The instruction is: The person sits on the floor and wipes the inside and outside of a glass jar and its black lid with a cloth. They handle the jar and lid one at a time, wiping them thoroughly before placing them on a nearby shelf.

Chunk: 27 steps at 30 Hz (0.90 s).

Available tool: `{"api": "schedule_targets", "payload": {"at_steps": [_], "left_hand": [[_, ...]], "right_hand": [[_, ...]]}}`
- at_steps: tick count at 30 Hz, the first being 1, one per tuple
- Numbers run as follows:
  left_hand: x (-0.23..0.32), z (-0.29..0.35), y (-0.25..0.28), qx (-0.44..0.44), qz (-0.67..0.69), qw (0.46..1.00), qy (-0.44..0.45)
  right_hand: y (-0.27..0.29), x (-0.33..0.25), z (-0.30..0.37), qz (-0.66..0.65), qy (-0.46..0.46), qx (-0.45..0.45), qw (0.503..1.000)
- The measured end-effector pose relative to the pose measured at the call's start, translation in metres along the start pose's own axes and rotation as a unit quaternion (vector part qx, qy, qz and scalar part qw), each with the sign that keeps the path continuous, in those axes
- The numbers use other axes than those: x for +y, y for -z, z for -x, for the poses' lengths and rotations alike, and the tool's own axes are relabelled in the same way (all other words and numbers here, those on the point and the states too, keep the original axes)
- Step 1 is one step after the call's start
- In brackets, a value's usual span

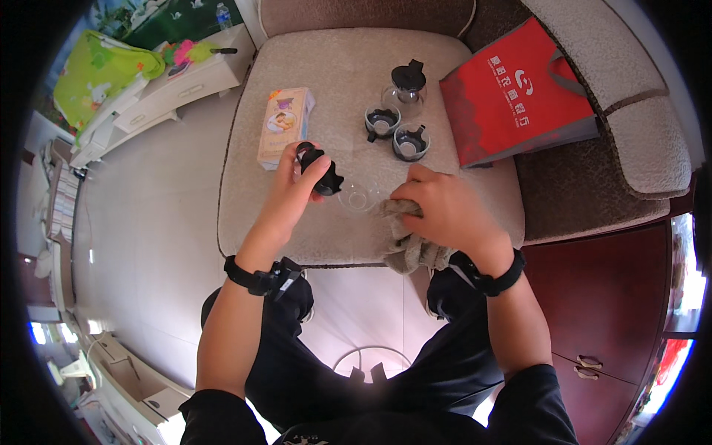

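Observation:
My left hand (pixel 291 187) is closed round a black plastic cup holder (pixel 322 172) with a ring handle and a wavy edge. In my right hand (pixel 445 204) is a bunched grey-brown cloth (pixel 417 248), gripped at its upper end and hanging at the seat's front edge. Between the two hands a small clear glass cup (pixel 357 196) sits on the beige sofa seat (pixel 334 237). Farther back are two glass cups in black holders, one cup (pixel 382 122) behind the other cup (pixel 410 142). Behind them stands a glass teapot (pixel 405 90) with a black lid.
A tissue pack (pixel 285 126) lies on the seat beyond my left hand. At the right a red paper bag (pixel 519 96) leans by the sofa arm (pixel 649 133). A dark red cabinet (pixel 601 297) stands right; a white low cabinet (pixel 185 89) is far left.

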<state>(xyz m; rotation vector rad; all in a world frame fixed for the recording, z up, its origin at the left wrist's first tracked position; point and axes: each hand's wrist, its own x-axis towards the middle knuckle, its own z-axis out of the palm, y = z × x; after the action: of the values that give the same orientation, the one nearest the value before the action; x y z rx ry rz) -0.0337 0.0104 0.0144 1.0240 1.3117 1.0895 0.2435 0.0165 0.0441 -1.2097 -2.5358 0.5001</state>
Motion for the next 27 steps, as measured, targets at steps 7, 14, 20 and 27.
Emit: {"api": "schedule_targets", "payload": {"at_steps": [7, 14, 20, 27], "left_hand": [[-0.030, -0.020, 0.028, -0.022, -0.383, 0.897, -0.218], [-0.037, -0.033, 0.023, -0.074, -0.374, 0.917, -0.118], [-0.041, -0.040, 0.034, -0.089, -0.485, 0.857, -0.152], [-0.001, -0.012, 0.007, -0.012, -0.517, 0.786, -0.340]], "right_hand": [[0.002, 0.027, 0.010, 0.039, -0.044, -0.018, 0.998], [-0.003, 0.025, 0.014, 0.027, -0.029, -0.029, 0.999], [-0.008, 0.024, 0.011, 0.028, -0.028, -0.042, 0.998], [-0.013, 0.024, 0.011, 0.037, -0.032, -0.015, 0.999]]}}
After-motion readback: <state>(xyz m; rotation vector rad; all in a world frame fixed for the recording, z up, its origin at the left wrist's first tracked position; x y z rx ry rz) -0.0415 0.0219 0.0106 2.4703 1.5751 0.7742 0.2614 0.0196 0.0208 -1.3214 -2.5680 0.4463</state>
